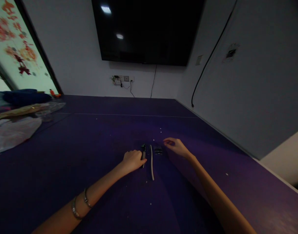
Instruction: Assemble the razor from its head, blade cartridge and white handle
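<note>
My left hand (133, 160) is closed around a slim metallic tool with a dark head (143, 150), razor-like in shape, on the purple surface. Its lower end pokes out below my thumb. Just right of it lies a thin whitish rod or tube (152, 164), slightly bent and touched by neither hand. Beside the rod's upper end is a small flat dark piece (158, 150), perhaps in clear wrapping; its kind is too small to tell. My right hand (177, 147) hovers to the right of that piece, fingers loosely bent and apart, with nothing visible in them.
The wide purple surface (95, 169) carries scattered white specks. At the far left lie piled cloths (27, 97) and a clear plastic bag (17, 130). A television (149, 29) hangs on the back wall above sockets (122, 78). A black cable (207, 61) runs down the right wall.
</note>
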A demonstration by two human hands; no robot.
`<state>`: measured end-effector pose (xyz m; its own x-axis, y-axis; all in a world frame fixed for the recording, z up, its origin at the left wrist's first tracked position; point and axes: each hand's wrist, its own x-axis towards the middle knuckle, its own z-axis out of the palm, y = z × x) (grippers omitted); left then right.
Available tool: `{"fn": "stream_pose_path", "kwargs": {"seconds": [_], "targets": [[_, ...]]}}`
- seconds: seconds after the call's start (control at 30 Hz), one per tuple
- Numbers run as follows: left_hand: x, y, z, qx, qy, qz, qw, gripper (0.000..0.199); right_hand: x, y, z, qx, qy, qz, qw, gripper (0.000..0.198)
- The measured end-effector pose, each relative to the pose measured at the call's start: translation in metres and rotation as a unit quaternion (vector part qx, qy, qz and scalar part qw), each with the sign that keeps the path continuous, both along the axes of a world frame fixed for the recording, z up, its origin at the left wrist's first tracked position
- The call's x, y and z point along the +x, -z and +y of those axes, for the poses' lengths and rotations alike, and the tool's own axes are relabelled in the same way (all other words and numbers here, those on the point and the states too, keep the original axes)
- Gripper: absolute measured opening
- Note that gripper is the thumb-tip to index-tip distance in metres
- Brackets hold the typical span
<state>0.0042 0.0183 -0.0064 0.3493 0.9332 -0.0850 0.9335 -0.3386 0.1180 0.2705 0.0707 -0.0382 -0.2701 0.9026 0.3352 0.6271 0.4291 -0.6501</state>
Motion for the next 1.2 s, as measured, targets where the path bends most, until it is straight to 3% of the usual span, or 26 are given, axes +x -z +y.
{"fn": "stream_pose_path", "kwargs": {"seconds": [0.3, 0.53, 0.63, 0.77, 0.93, 1.07, 1.2], "targets": [[0.006, 0.018, 0.003, 0.016, -0.012, -0.011, 1.000, 0.034, -0.002, -0.009, -0.005, -0.002, -0.005, 0.031, 0.999, 0.024], [0.008, 0.020, 0.002, 0.010, -0.035, -0.034, 0.999, 0.032, -0.006, -0.010, -0.007, -0.002, 0.004, 0.059, 0.998, 0.022], [0.008, 0.015, 0.002, 0.008, -0.048, -0.055, 0.997, 0.029, -0.015, -0.012, -0.007, -0.031, 0.036, 0.113, 0.992, 0.020], [0.010, 0.002, 0.000, 0.039, -0.064, -0.089, 0.993, 0.028, -0.038, -0.022, -0.013, -0.149, 0.060, 0.281, 0.946, 0.024], [0.020, -0.012, -0.008, 0.086, -0.049, -0.105, 0.990, 0.031, -0.073, -0.032, -0.032, -0.295, 0.009, 0.404, 0.866, 0.030], [0.029, -0.016, -0.013, 0.084, -0.038, -0.101, 0.991, 0.030, -0.095, -0.026, -0.041, -0.306, 0.007, 0.455, 0.836, 0.027], [0.032, -0.017, -0.018, 0.084, -0.039, -0.094, 0.991, 0.031, -0.100, -0.020, -0.040, -0.286, 0.023, 0.482, 0.828, 0.025]]}}
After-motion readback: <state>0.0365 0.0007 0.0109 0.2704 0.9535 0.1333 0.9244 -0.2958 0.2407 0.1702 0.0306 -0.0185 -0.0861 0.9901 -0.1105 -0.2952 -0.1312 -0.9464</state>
